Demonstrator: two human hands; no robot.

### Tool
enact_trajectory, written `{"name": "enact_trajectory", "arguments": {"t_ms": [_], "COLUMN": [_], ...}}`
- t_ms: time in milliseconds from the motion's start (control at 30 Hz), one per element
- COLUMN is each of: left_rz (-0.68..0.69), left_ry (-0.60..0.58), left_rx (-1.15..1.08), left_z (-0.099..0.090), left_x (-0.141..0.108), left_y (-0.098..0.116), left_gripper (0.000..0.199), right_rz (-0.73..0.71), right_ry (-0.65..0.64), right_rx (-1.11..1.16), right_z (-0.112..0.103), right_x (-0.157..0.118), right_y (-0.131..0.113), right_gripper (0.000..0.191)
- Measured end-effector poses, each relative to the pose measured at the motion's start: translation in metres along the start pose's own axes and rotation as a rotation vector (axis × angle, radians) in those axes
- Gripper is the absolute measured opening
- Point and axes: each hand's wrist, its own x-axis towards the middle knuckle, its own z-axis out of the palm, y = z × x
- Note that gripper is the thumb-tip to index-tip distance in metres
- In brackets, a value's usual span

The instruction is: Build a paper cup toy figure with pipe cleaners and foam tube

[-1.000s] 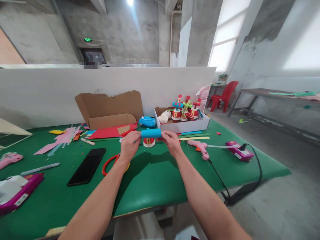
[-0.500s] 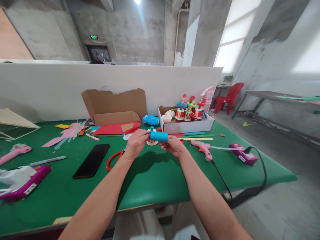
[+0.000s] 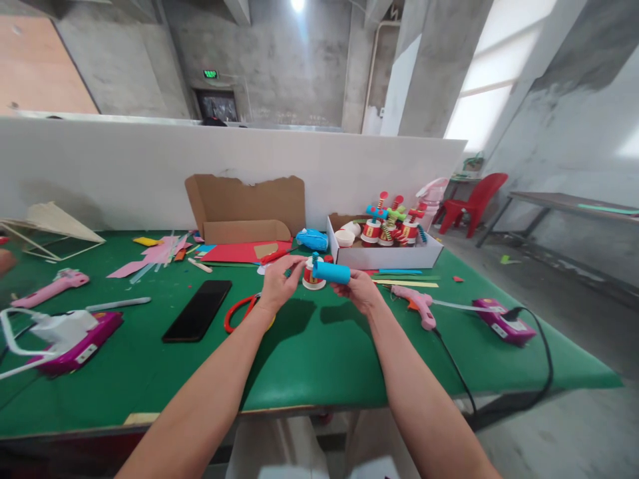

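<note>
A blue paper tube (image 3: 331, 273) is held nearly level by my right hand (image 3: 360, 290), its fingers closed round the right end. My left hand (image 3: 282, 285) is just left of the tube, thumb and fingers pinched together beside a small paper cup (image 3: 313, 278) with a red band. Something small and dark green shows at the left fingers, too small to name. The cup stands upright on the green table (image 3: 319, 359), partly behind the tube. Orange-handled scissors (image 3: 239, 313) lie beside my left wrist.
A white box (image 3: 389, 256) holds several decorated cups. The pink glue gun (image 3: 419, 305) lies right, cabled near a purple power strip (image 3: 504, 322). A black phone (image 3: 198, 311) lies left. Paper scraps (image 3: 154, 256) lie behind it. Part of another person's hand (image 3: 6, 261) shows at far left.
My left hand has come off the tube's left end and sits apart from it. The tube stays in my right hand. The view has shifted left, and another person's hand has appeared.
</note>
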Motion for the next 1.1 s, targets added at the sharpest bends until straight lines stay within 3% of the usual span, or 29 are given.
{"name": "enact_trajectory", "arguments": {"t_ms": [133,300,633,900,1100], "left_rz": [-0.201,-0.322,-0.352,-0.468,-0.483], "left_ry": [-0.118,-0.119,-0.117,-0.230,-0.270], "left_rx": [-0.180,-0.311,-0.415,-0.556,-0.437], "left_z": [0.002,0.002,0.003,0.005,0.010], "left_x": [0.000,0.002,0.002,0.002,0.002], "left_y": [0.000,0.005,0.012,0.006,-0.003], "left_gripper": [0.027,0.032,0.035,0.030,0.018], "right_rz": [-0.023,-0.003,-0.032,-0.107,-0.216], "right_ry": [-0.008,-0.006,-0.037,-0.016,-0.055], "right_rx": [0.000,0.065,0.056,-0.091,-0.215], "right_z": [-0.001,-0.001,0.000,-0.001,0.000], "right_x": [0.001,0.001,-0.001,0.002,0.004], "right_y": [0.000,0.001,0.000,0.002,0.004], "right_gripper": [0.015,0.015,0.017,0.018,0.015]}}
